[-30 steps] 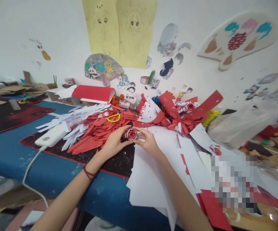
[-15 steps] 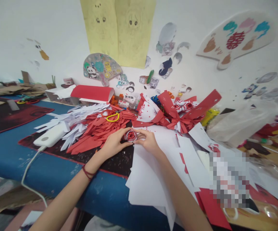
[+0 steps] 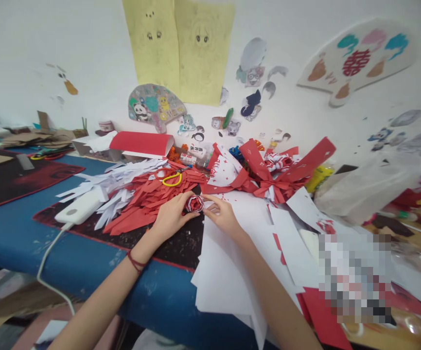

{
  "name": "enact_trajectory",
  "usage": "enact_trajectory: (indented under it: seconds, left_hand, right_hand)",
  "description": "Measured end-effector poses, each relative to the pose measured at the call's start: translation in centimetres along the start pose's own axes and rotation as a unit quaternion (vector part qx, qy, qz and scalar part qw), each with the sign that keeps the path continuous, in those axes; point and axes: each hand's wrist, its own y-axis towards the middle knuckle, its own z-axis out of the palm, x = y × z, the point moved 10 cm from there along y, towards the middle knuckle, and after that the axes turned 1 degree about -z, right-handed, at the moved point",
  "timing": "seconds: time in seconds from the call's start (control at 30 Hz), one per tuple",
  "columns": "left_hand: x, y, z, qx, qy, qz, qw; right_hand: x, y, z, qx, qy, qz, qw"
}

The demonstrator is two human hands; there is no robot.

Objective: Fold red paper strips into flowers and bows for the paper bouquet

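A small round paper flower (image 3: 195,204), rolled in red and white layers, is held up between my two hands above the dark mat. My left hand (image 3: 171,217) grips its left side, thumb below and fingers above. At its right edge my right hand (image 3: 225,215) pinches with curled fingers, the index fingertip at the upper rim. Left of the hands lies a heap of red paper strips (image 3: 141,200), beside white paper strips (image 3: 113,185). Yellow-handled scissors (image 3: 172,180) rest on the red strips. White paper sheets (image 3: 228,272) lie under my right forearm.
Wrapped red and white paper bouquets (image 3: 276,167) stand against the wall. A white power strip (image 3: 79,206) with a cable sits at the left on the blue table cover (image 3: 101,265). To the right are a plastic bag (image 3: 363,189) and red paper (image 3: 322,316); part there is blurred.
The paper flower and my left hand have shifted slightly left, and the flower has turned a little. My right fingers have drawn slightly away from its lower right side. The view moved slightly.
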Motion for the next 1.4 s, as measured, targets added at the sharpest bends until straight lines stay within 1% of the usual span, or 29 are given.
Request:
enact_trajectory:
  seconds: [0.13, 0.33, 0.53, 0.77, 1.0, 1.23, 1.4]
  left_hand:
    - [0.2, 0.1, 0.2, 0.001, -0.002, -0.006, 1.0]
    - [0.5, 0.2, 0.6, 0.011, -0.03, -0.004, 0.999]
    - [0.8, 0.5, 0.5, 0.015, -0.045, -0.015, 0.999]
    - [1.1, 0.8, 0.8, 0.032, -0.051, -0.019, 0.998]
    - [1.4, 0.9, 1.3, 0.048, -0.039, -0.023, 0.998]
    - [1.4, 0.7, 1.1, 0.042, -0.042, -0.017, 0.998]
    - [1.3, 0.7, 1.1, 0.053, -0.039, -0.014, 0.998]
  right_hand:
    - [-0.1, 0.0, 0.3, 0.008, -0.007, 0.003, 1.0]
    - [-0.1, 0.1, 0.5, 0.01, 0.01, 0.024, 1.0]
    - [-0.1, 0.3, 0.6, 0.003, 0.024, 0.043, 0.999]
    - [-0.6, 0.5, 0.8, 0.0, 0.035, 0.047, 0.998]
    - [-0.5, 0.5, 0.8, 0.002, 0.039, 0.053, 0.998]
    - [-0.2, 0.4, 0.8, 0.004, 0.038, 0.055, 0.998]
    - [-0.3, 0.3, 1.0, 0.007, 0.029, 0.049, 0.998]
